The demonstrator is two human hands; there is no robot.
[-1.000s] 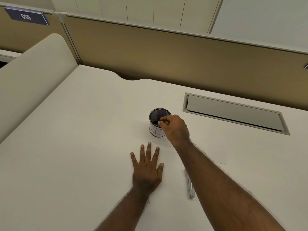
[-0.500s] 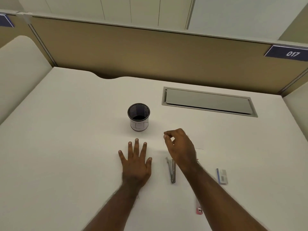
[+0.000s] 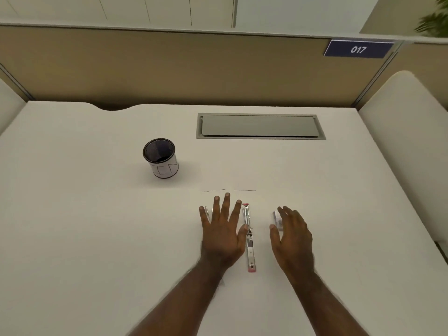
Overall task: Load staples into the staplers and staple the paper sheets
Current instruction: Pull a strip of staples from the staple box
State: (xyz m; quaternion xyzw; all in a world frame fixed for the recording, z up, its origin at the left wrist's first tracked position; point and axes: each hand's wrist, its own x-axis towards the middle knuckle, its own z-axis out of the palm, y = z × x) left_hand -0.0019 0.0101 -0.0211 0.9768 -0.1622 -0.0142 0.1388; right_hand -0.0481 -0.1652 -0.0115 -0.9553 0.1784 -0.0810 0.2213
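Observation:
A pink-tipped stapler (image 3: 249, 238), folded out flat, lies lengthwise on the white desk between my hands. My left hand (image 3: 221, 232) rests flat with fingers spread, and it covers most of a second metal stapler (image 3: 206, 210) whose tips show beside the little finger. My right hand (image 3: 292, 235) hovers open over a small staple box (image 3: 276, 218), which it partly hides. White paper sheets (image 3: 228, 179) lie just beyond my fingertips, hard to tell from the desk.
A black mesh pen cup (image 3: 160, 157) with a white paper wrap stands to the back left. A grey cable hatch (image 3: 260, 126) is set into the desk (image 3: 97, 226) at the back. Partition walls close off the far side and both sides.
My right hand left the pen cup and came back near the staple box. My left hand slid right onto the metal stapler. My view swung right, bringing the flat pink stapler into sight.

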